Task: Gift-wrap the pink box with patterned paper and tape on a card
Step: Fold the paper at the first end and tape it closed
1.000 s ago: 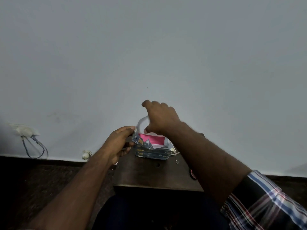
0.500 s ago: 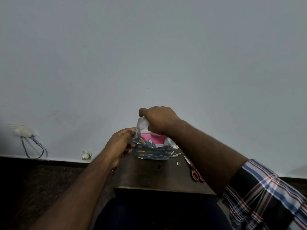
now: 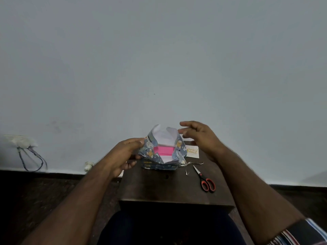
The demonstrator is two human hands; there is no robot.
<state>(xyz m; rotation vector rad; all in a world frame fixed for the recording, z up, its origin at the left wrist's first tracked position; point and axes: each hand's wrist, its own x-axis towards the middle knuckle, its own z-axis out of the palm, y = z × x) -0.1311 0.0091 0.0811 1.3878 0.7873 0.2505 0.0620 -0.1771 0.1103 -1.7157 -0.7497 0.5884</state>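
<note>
The pink box (image 3: 163, 150) stands on the small dark table (image 3: 175, 190), partly wrapped in blue patterned paper (image 3: 150, 152) with bears; the paper's white inner flaps stand up behind it. My left hand (image 3: 126, 154) holds the paper's left side, with its fingertips at the flap's edge. My right hand (image 3: 200, 137) hovers to the right of the box, fingers spread and holding nothing. A white card (image 3: 192, 151) with gold lettering lies on the table just right of the box, partly behind my right hand.
Scissors (image 3: 205, 180) with red and black handles lie on the table's right side, with thin paper scraps (image 3: 187, 171) beside them. A wall socket with wires (image 3: 23, 144) sits low on the wall at left. The table's front edge is near my lap.
My right hand has let go of the back paper flap and moved right, opening its fingers. The flap now stands up loose. The card and scissors are now uncovered.
</note>
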